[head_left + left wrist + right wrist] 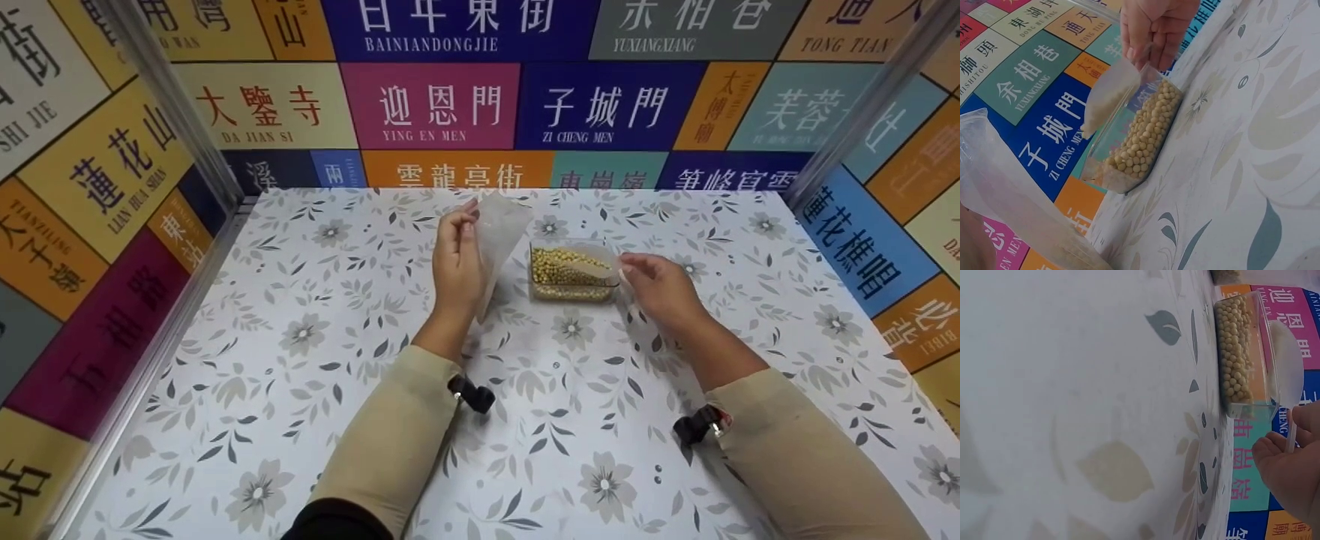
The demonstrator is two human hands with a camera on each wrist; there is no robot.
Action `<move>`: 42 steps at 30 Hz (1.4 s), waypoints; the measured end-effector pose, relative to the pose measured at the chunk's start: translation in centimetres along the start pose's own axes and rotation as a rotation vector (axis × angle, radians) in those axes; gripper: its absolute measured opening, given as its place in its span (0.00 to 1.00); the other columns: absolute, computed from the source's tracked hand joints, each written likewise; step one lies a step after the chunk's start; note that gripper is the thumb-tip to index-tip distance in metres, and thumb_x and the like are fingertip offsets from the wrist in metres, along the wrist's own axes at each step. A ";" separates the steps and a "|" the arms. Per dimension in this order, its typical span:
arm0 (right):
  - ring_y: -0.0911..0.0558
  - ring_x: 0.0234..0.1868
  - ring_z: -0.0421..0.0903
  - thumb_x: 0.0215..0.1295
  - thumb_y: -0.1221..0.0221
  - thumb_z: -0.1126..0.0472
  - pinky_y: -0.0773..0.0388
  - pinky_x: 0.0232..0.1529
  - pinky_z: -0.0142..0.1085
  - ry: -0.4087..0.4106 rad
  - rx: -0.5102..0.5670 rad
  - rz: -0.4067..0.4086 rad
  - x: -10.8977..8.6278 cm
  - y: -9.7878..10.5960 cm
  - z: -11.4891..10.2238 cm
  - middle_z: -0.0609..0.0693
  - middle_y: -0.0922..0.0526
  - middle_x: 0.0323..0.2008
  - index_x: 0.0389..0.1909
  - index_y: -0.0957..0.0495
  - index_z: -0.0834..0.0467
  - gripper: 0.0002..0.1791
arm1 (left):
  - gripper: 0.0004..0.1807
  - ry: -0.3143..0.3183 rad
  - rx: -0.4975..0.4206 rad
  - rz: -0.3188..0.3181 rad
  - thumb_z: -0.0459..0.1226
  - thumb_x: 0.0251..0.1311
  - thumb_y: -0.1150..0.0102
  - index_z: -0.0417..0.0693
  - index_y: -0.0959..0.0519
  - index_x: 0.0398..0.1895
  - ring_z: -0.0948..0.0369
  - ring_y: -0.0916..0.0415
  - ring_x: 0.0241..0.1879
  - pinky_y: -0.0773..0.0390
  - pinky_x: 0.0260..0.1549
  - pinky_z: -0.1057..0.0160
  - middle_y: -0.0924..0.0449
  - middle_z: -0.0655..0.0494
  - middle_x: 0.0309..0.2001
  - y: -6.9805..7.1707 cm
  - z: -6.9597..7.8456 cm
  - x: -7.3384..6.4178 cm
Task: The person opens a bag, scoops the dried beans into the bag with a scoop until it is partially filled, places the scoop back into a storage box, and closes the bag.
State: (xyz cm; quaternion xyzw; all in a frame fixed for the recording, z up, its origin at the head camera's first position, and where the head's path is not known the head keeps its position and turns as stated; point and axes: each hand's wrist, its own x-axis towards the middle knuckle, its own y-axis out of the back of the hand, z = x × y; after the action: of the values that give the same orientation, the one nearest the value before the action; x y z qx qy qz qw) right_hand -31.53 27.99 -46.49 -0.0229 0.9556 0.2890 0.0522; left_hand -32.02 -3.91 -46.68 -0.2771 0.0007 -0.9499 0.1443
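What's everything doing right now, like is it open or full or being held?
Clear container: upright, open on top, partly filled.
Yellow beans: loose, heaped inside the container.
Scoop: held above the container; its load is hard to tell.
Plastic bag: held up; whether it's open is unclear.
Left hand: gripping the bag.
Right hand: pinching the scoop's handle.

In the left wrist view, the left hand is cropped to a blurred patch at lower left, and the translucent bag runs past the left and bottom edges. The right wrist view's right edge cuts off the right hand; only a strip of bag shows along its top. In the head view, the scoop has an indistinct outline, both sleeves leave at the bottom, and tiny lettering on the upper-right orange panel is unreadable.
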 end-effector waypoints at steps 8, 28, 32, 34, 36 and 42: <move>0.26 0.79 0.53 0.88 0.47 0.48 0.29 0.80 0.48 0.030 0.026 0.015 -0.2 0.1 -0.4 0.55 0.22 0.77 0.76 0.24 0.55 0.26 | 0.10 0.016 -0.028 -0.005 0.32 0.87 0.59 0.37 0.25 0.54 0.52 0.22 0.73 0.26 0.79 0.61 0.19 0.43 0.73 -0.1 0.0 -0.1; 0.26 0.80 0.54 0.88 0.48 0.43 0.29 0.82 0.55 0.075 0.029 0.080 -0.2 3.2 -7.9 0.54 0.23 0.78 0.76 0.24 0.51 0.27 | 0.10 0.019 -0.038 -0.013 0.31 0.87 0.59 0.37 0.26 0.55 0.52 0.23 0.76 0.28 0.80 0.62 0.21 0.40 0.74 0.0 0.0 0.0; 0.26 0.80 0.54 0.88 0.48 0.43 0.28 0.82 0.55 0.149 -0.002 0.066 -0.4 3.6 -10.6 0.54 0.23 0.78 0.76 0.24 0.52 0.27 | 0.10 0.013 -0.036 -0.013 0.32 0.87 0.59 0.38 0.25 0.54 0.53 0.23 0.76 0.28 0.80 0.62 0.20 0.41 0.73 0.0 0.0 0.0; 0.26 0.80 0.55 0.88 0.48 0.44 0.28 0.82 0.56 0.196 -0.030 0.052 -0.5 3.6 -11.9 0.55 0.23 0.78 0.76 0.23 0.52 0.26 | 0.10 0.012 -0.026 -0.009 0.32 0.87 0.59 0.39 0.25 0.54 0.53 0.23 0.76 0.28 0.80 0.62 0.20 0.43 0.73 0.0 0.0 0.1; 0.26 0.80 0.56 0.88 0.48 0.44 0.28 0.81 0.57 0.232 -0.082 0.033 -0.6 3.6 -13.2 0.55 0.23 0.78 0.76 0.23 0.52 0.26 | 0.10 0.009 -0.024 -0.008 0.32 0.87 0.58 0.39 0.25 0.54 0.53 0.23 0.75 0.28 0.80 0.61 0.19 0.43 0.73 0.0 0.1 0.1; 0.20 0.70 0.56 0.89 0.50 0.45 0.21 0.71 0.56 0.296 -0.266 -0.022 -0.8 2.8 -16.3 0.54 0.22 0.76 0.76 0.23 0.51 0.25 | 0.10 0.009 -0.030 -0.020 0.31 0.87 0.58 0.37 0.26 0.54 0.51 0.24 0.76 0.28 0.81 0.59 0.21 0.41 0.74 -0.1 0.3 0.0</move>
State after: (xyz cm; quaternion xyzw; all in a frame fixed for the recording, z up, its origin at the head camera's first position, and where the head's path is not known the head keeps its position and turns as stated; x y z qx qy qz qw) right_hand -32.38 21.35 -31.39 -0.0822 0.9060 0.4056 -0.0894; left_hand -31.91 -3.82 -46.46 -0.2749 0.0125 -0.9525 0.1305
